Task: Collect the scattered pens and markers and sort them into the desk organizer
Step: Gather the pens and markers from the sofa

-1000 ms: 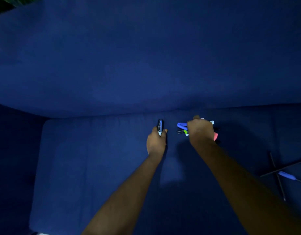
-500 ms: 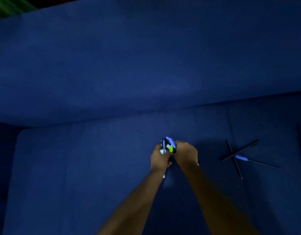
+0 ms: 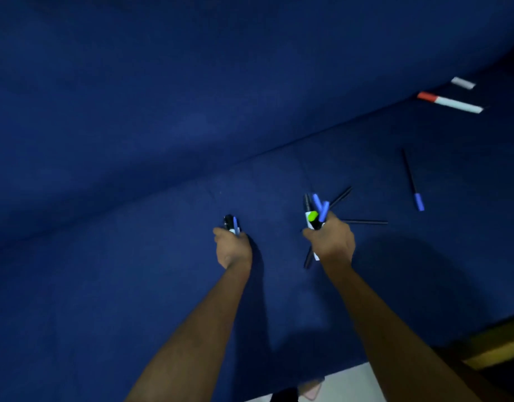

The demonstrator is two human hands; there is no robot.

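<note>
Apart now after meeting half a second ago, the left hand (image 3: 234,248) grips a black-and-blue pen pair (image 3: 232,224) while the right hand's (image 3: 332,242) fingers clutch a mixed marker bundle (image 3: 315,211) above the blue sofa seat (image 3: 134,285), loose black pens (image 3: 364,221) and a red-capped white marker (image 3: 450,103) still uncollected, no organizer visible.

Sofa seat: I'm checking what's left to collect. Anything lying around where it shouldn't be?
Yes. A red-capped marker lies by the backrest crease, a blue-capped pen sits loose on the sofa seat, and thin black pens lie beside the right hand.
</note>
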